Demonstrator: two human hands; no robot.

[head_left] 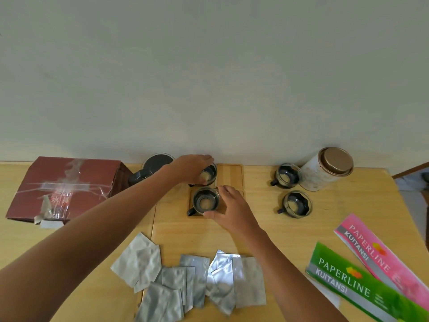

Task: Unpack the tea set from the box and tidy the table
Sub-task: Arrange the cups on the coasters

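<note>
Your left grip [193, 169] is curled over the rim of the far glass cup [209, 174], which sits on a wooden coaster close to the bench's [255, 228] back edge. Your right grip [232, 205] has thumb and fingers wrapped around the right side of the near glass cup [206, 202], which stands on its own wooden coaster [222, 209] just in front of the first. A bare coaster [230, 175] lies just right of the far cup. Two more cups [287, 175] [297, 204] stand further right, beside a white canister with a gold lid [325, 169] near the back right corner. The dark teapot [153, 166] rests at the back edge, next to the taped maroon box [65, 189] at the back left. Silver foil pouches [190, 282] are piled at the front edge, and pink and green receipt books [362, 275] lie at the front right.
</note>
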